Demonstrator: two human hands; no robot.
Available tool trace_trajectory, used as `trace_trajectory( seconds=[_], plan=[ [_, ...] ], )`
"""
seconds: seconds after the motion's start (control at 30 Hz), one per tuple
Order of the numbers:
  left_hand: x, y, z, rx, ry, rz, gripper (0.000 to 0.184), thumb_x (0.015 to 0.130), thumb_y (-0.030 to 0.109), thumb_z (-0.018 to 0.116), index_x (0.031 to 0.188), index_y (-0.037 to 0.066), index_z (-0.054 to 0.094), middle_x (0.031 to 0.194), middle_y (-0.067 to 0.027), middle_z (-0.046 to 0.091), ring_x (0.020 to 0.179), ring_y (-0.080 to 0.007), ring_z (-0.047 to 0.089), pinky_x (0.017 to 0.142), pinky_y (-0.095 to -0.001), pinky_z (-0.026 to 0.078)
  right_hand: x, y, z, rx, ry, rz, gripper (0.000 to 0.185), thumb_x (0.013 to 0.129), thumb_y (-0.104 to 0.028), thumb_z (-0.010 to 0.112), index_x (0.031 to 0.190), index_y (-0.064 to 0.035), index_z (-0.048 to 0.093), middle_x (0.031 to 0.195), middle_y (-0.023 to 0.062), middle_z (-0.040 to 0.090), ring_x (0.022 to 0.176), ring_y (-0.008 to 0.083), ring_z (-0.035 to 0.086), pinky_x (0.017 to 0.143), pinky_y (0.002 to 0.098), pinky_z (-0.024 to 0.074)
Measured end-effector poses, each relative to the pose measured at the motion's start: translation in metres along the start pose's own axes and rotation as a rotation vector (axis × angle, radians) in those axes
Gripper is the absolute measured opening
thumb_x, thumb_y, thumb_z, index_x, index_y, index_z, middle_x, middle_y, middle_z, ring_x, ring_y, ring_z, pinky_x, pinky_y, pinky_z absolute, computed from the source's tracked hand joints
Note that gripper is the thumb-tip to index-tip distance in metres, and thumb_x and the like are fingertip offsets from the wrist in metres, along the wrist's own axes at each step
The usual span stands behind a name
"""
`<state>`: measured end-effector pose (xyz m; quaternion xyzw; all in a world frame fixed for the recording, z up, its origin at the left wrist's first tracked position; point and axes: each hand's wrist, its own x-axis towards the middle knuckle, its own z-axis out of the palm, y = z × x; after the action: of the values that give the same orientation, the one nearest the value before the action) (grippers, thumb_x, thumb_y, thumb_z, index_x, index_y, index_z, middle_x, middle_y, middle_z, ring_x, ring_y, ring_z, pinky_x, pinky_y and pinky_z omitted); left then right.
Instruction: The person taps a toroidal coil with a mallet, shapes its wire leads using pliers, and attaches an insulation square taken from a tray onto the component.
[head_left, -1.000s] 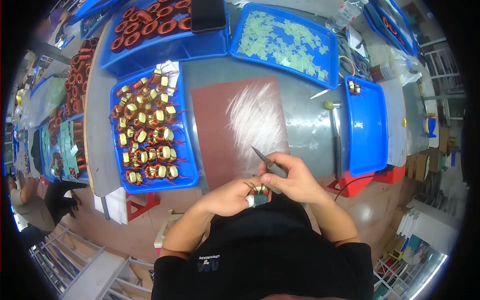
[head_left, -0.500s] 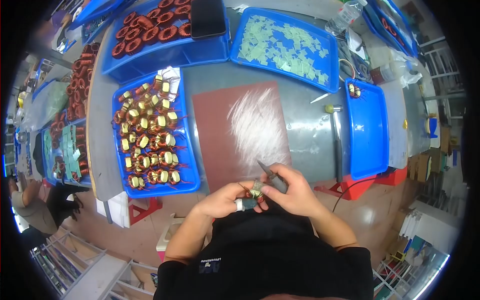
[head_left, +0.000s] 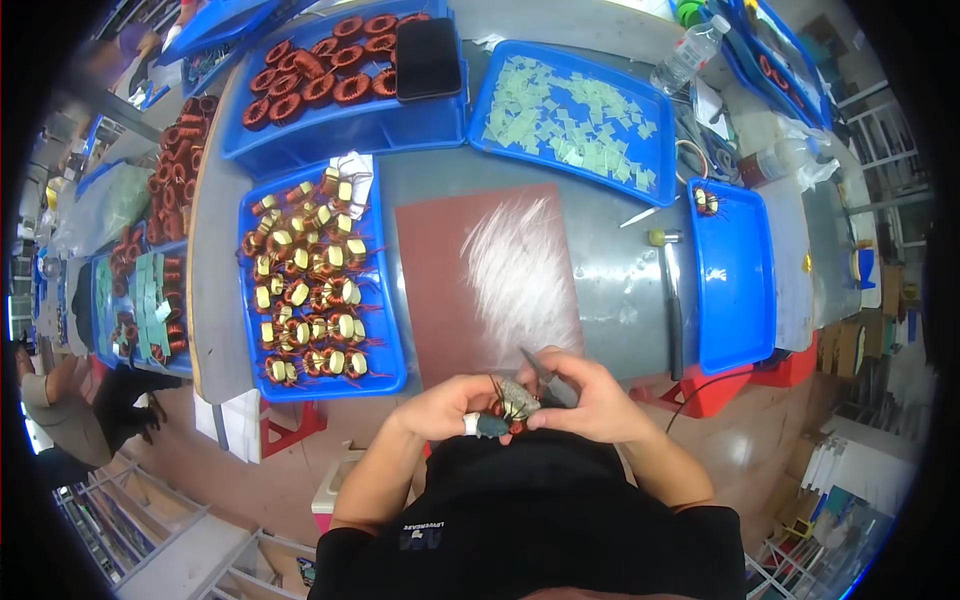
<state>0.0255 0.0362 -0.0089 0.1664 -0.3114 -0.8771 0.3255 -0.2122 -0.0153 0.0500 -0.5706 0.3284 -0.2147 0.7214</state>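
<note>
My left hand [head_left: 446,408] is closed around a copper-wound ring coil [head_left: 517,402] just beyond the front edge of the bench, in front of my body. The coil shows a greyish patch, pale tape and red wire ends. One finger of this hand wears a dark cover with a white band. In my right hand [head_left: 598,402] is a dark pointed tool [head_left: 535,362], gripped with its tip angled up and left; its exact kind is unclear. The right thumb is close against the coil. Under the tool's tip lies a brown sheet [head_left: 430,270] with white scratch marks.
On the left, a blue tray [head_left: 392,360] carries several coils with yellow tape. Behind are a blue bin [head_left: 350,128] of red coils, a phone [head_left: 428,60] and a tray [head_left: 480,130] of green pieces. A hammer-like tool [head_left: 672,300] lies beside the right tray [head_left: 735,290].
The coil has turned in my fingers and shows more of its greyish patch. My right hand has shifted slightly down and right with the tool. The whole view has moved a little.
</note>
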Motion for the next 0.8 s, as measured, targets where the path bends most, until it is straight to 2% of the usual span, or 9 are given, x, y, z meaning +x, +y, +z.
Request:
trace_trajectory(
  seconds=[0.13,0.27,0.37,0.43,0.47,0.57,0.63,0.67,0.8],
  plan=[
    [0.008,0.004,0.002,-0.079,0.091,0.070,0.053,0.090,0.007,0.071,0.136,-0.003,0.047,0.123,-0.0201,0.060,0.096,-0.0297,0.068,0.081,-0.0418,0.058,-0.002,-0.004,0.003,0.043,0.071,-0.002,0.045,0.078,0.003,0.080,0.118,0.0031,0.060,0.111,0.0075,0.056,0.101,0.0168,0.057,0.095,0.0326,0.0446],
    [0.012,-0.006,0.006,-0.141,0.318,0.122,0.062,0.089,0.005,0.071,0.140,0.002,0.035,0.123,-0.0227,0.060,0.098,-0.0326,0.070,0.081,-0.0387,0.059,0.000,-0.001,0.004,-0.064,0.253,-0.015,0.030,0.086,0.001,0.072,0.113,0.0027,0.059,0.107,0.0061,0.058,0.096,0.0120,0.059,0.090,0.0281,0.0475],
    [0.027,-0.013,0.034,0.361,0.596,0.328,0.058,0.087,0.003,0.074,0.136,0.001,0.042,0.125,-0.0193,0.062,0.106,-0.0296,0.068,0.087,-0.0369,0.056,0.003,0.003,0.009,-0.005,0.383,0.016,0.029,0.086,-0.002,0.074,0.111,0.0009,0.060,0.103,0.0036,0.060,0.094,0.0099,0.058,0.089,0.0264,0.0474],
    [0.033,-0.006,0.040,0.970,0.696,0.313,0.047,0.086,0.005,0.074,0.127,0.000,0.052,0.120,-0.0194,0.064,0.105,-0.0281,0.068,0.087,-0.0368,0.054,0.005,0.001,0.014,0.001,0.379,0.015,0.029,0.087,-0.002,0.074,0.111,0.0010,0.060,0.104,0.0034,0.060,0.095,0.0095,0.057,0.089,0.0262,0.0476],
    [0.036,-0.004,0.049,0.940,0.752,0.329,0.038,0.087,0.005,0.072,0.121,-0.002,0.058,0.114,-0.0188,0.066,0.105,-0.0285,0.068,0.086,-0.0363,0.054,0.005,0.001,0.016,0.014,0.373,0.018,0.028,0.087,-0.003,0.074,0.111,0.0011,0.060,0.104,0.0032,0.060,0.095,0.0091,0.057,0.089,0.0259,0.0479],
    [0.034,-0.016,0.035,0.838,0.671,0.300,0.038,0.092,0.004,0.067,0.127,-0.002,0.053,0.113,-0.0160,0.066,0.101,-0.0254,0.068,0.085,-0.0339,0.054,0.006,-0.009,0.015,0.028,0.357,-0.069,0.027,0.088,-0.002,0.070,0.113,0.0026,0.061,0.103,0.0058,0.061,0.098,0.0115,0.058,0.090,0.0284,0.0477],
    [0.037,-0.015,0.036,0.320,0.619,0.289,0.037,0.097,0.004,0.060,0.132,-0.002,0.048,0.115,-0.0128,0.064,0.096,-0.0201,0.067,0.084,-0.0312,0.054,0.002,-0.022,0.006,0.044,0.329,-0.065,0.022,0.091,-0.001,0.065,0.112,0.0049,0.064,0.104,0.0101,0.062,0.101,0.0158,0.059,0.094,0.0310,0.0462],
    [0.037,-0.013,0.036,0.289,0.593,0.309,0.037,0.100,0.005,0.057,0.134,-0.001,0.044,0.118,-0.0113,0.063,0.091,-0.0148,0.064,0.083,-0.0288,0.053,-0.002,-0.017,0.001,0.050,0.329,-0.061,0.022,0.091,-0.001,0.065,0.112,0.0049,0.064,0.104,0.0101,0.062,0.101,0.0158,0.059,0.094,0.0310,0.0462],
    [0.031,-0.007,0.030,0.240,0.548,0.299,0.038,0.100,0.005,0.056,0.135,-0.001,0.043,0.120,-0.0117,0.062,0.090,-0.0137,0.064,0.081,-0.0283,0.053,-0.012,-0.009,-0.016,-0.258,0.242,-0.016,0.028,0.091,-0.011,0.068,0.115,0.0033,0.065,0.102,0.0175,0.067,0.096,0.0280,0.065,0.086,0.0356,0.0488]
  ],
)
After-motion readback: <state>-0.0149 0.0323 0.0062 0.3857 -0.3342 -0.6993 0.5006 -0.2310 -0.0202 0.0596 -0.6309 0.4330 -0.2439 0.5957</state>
